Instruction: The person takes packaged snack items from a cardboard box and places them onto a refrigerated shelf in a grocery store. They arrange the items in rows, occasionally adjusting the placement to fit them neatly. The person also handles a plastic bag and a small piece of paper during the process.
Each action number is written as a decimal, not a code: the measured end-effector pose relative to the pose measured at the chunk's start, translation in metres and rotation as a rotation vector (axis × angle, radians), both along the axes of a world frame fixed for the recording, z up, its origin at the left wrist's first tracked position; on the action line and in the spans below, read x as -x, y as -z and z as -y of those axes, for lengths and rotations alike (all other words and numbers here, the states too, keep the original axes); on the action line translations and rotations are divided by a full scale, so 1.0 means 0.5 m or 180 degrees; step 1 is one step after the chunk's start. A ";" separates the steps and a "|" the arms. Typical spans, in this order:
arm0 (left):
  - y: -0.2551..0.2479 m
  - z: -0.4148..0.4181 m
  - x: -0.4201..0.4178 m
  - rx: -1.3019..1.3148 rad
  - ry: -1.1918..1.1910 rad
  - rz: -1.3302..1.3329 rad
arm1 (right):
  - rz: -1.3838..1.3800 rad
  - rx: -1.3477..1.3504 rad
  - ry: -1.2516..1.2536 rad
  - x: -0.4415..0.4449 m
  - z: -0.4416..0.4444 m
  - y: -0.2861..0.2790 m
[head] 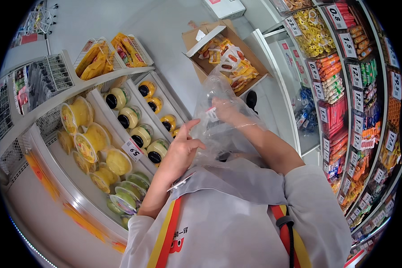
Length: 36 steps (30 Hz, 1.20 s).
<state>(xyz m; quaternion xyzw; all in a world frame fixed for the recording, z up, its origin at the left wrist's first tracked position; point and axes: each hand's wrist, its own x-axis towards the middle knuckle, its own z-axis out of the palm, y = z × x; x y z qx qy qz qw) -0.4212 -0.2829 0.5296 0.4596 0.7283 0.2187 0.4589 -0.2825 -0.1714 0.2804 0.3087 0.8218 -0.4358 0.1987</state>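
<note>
A clear plastic bag (206, 87) spreads out in front of my apron, crumpled and see-through. My right hand (222, 109) is inside it, fingers curled, and the film wraps my forearm. By those fingers shows a small white-and-red piece (212, 114); whether the hand grips it, or the film, is unclear through the plastic. At the bag's left side is my left hand (182, 147), its fingers apart and holding nothing. Beyond the bag, an open cardboard box (254, 58) on the floor contains several yellow and clear-white snack packets (232, 57).
On the left, a chilled display case (97, 93) holds yellow cups (90, 142), green cups (130, 191) and black-labelled jars (129, 117). Wire baskets (134, 45) line its far edge. Shelves (335, 83) of packaged snacks rise on the right. A white carton (224, 8) sits farther ahead.
</note>
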 end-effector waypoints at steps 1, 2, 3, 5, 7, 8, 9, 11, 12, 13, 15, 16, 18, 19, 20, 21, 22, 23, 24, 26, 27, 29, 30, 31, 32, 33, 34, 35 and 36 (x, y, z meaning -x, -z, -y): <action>0.019 0.013 0.001 -0.0035 0.0091 -0.0289 | -0.0043 0.0055 0.0005 0.022 -0.002 -0.062; 0.037 0.015 0.007 0.0130 0.0240 -0.0603 | -0.0372 -0.0053 -0.0319 0.028 -0.002 -0.090; 0.055 0.020 0.009 0.0291 0.0144 -0.0933 | -0.0711 -0.0157 -0.0688 0.026 -0.007 -0.117; 0.089 0.028 0.028 0.0273 -0.0150 -0.1324 | -0.1305 0.0522 -0.0552 0.008 -0.050 -0.253; 0.095 0.025 0.050 0.0467 -0.0473 -0.1513 | -0.2545 -0.0238 -0.0641 -0.048 -0.101 -0.300; 0.107 0.034 0.057 0.0562 -0.0720 -0.1685 | -0.2480 -0.0642 -0.0009 -0.092 -0.132 -0.312; 0.118 0.045 0.062 0.0686 -0.0981 -0.1861 | -0.2321 -0.1052 0.0648 -0.142 -0.178 -0.294; 0.148 0.048 0.080 0.0944 -0.1218 -0.1761 | -0.1269 -0.1064 0.3053 -0.234 -0.276 -0.223; 0.169 0.051 0.082 0.0918 -0.1314 -0.1741 | -0.1172 -0.1356 0.3211 -0.284 -0.339 -0.170; 0.191 0.048 0.082 0.0886 -0.1400 -0.1725 | -0.0695 -0.1409 0.3254 -0.331 -0.397 -0.118; 0.252 0.022 0.071 0.1059 -0.1569 -0.1767 | -0.0541 -0.2325 0.2185 -0.335 -0.456 -0.047; 0.281 0.012 0.065 0.1179 -0.1652 -0.1797 | -0.0475 -0.2720 0.1618 -0.309 -0.465 -0.036; 0.348 0.010 0.061 0.1297 -0.1723 -0.1846 | -0.0619 -0.1579 0.0884 -0.212 -0.440 -0.030; 0.396 0.013 0.059 0.1252 -0.1695 -0.1856 | -0.0730 -0.1117 0.0343 -0.168 -0.418 -0.003; 0.434 0.017 0.056 0.1200 -0.1696 -0.1854 | -0.0840 -0.0657 -0.0217 -0.121 -0.408 0.035; 0.458 0.015 0.050 0.1281 -0.1833 -0.1734 | -0.0701 -0.0657 -0.0806 -0.084 -0.395 0.090; 0.485 0.010 0.042 0.1340 -0.1975 -0.1619 | -0.0568 -0.0673 -0.1394 -0.060 -0.387 0.159; 0.516 0.006 0.036 0.1393 -0.2132 -0.1502 | -0.0230 -0.0778 -0.1808 -0.044 -0.388 0.232; 0.545 0.011 0.029 0.1340 -0.2239 -0.1446 | 0.0119 -0.0884 -0.2202 -0.031 -0.387 0.307; 0.574 -0.001 0.013 0.1507 -0.2460 -0.1277 | 0.0827 -0.1077 -0.2885 -0.012 -0.392 0.394; 0.587 -0.006 0.012 0.1597 -0.2558 -0.1188 | 0.1180 -0.1163 -0.3151 -0.009 -0.396 0.430; 0.619 -0.001 0.010 0.1706 -0.2797 -0.1120 | 0.1539 -0.1297 -0.3397 -0.010 -0.397 0.480; 0.634 0.006 0.005 0.1739 -0.2950 -0.1084 | 0.1542 -0.1323 -0.3394 -0.019 -0.388 0.496; 0.643 0.006 0.000 0.1756 -0.3072 -0.1027 | 0.1580 -0.1353 -0.3364 -0.037 -0.388 0.503; 0.651 0.004 0.000 0.1777 -0.3236 -0.0962 | 0.1497 -0.1796 -0.3508 -0.066 -0.383 0.546; 0.659 0.001 0.001 0.1820 -0.3321 -0.0948 | 0.1534 -0.1835 -0.3575 -0.060 -0.381 0.550; 0.668 0.000 0.002 0.1858 -0.3403 -0.0935 | 0.1572 -0.1879 -0.3638 -0.056 -0.374 0.549; 0.676 -0.001 0.003 0.1894 -0.3482 -0.0924 | 0.1609 -0.1925 -0.3695 -0.055 -0.370 0.547; 0.680 0.001 0.005 0.1784 -0.3545 -0.0903 | 0.1263 -0.2066 -0.3615 -0.074 -0.373 0.568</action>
